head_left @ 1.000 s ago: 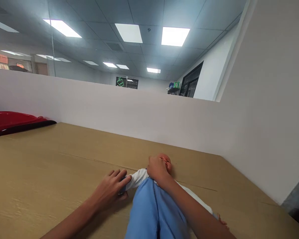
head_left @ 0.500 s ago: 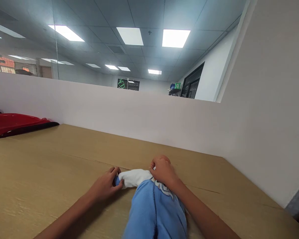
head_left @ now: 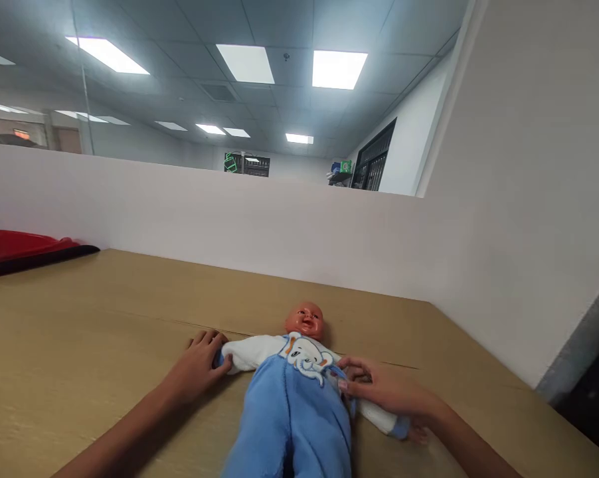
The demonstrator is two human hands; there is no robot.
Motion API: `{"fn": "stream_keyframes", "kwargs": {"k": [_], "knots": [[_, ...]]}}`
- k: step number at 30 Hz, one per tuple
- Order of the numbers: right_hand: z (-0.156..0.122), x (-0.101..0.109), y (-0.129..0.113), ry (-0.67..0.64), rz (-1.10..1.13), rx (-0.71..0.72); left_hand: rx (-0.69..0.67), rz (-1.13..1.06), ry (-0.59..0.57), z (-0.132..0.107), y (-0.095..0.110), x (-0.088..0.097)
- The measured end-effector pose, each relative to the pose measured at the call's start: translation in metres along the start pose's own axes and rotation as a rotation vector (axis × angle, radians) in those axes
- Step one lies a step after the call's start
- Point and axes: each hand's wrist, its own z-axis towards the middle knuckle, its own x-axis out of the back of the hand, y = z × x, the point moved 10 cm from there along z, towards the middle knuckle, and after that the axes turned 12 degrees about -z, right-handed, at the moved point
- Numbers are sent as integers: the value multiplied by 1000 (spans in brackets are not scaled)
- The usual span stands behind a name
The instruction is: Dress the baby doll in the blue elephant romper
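Observation:
A baby doll (head_left: 305,321) in a blue romper with white sleeves (head_left: 294,411) lies face up on the brown table (head_left: 80,345), head away from me. My left hand (head_left: 200,362) is closed on the blue cuff of the doll's sleeve on the left. My right hand (head_left: 379,388) rests on the doll's other side, fingertips pinching the blue cloth near the white sleeve. An elephant picture shows on the doll's chest.
A white partition wall (head_left: 230,226) runs along the table's far edge and up the right side. A red and black object (head_left: 15,249) lies at the far left. The table's right edge drops off near a dark gap (head_left: 588,392).
My right hand has left the doll's head and moved down to its right side, uncovering the face and chest. My left hand has kept hold of the sleeve end.

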Motion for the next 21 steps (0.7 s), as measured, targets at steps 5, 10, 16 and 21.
{"fn": "stream_keyframes", "kwargs": {"k": [5,10,16,21], "knots": [[-49,12,30,321,-246,-31,-139,-90,24,9,54,-3],[-86,22,58,478,-507,-99,-451,-291,-125,21,171,-23],[-95,15,87,531,-256,-135,-651,-17,-442,51,232,-104],[-96,51,64,775,-31,-28,-766,-55,-514,51,233,-121]]}}
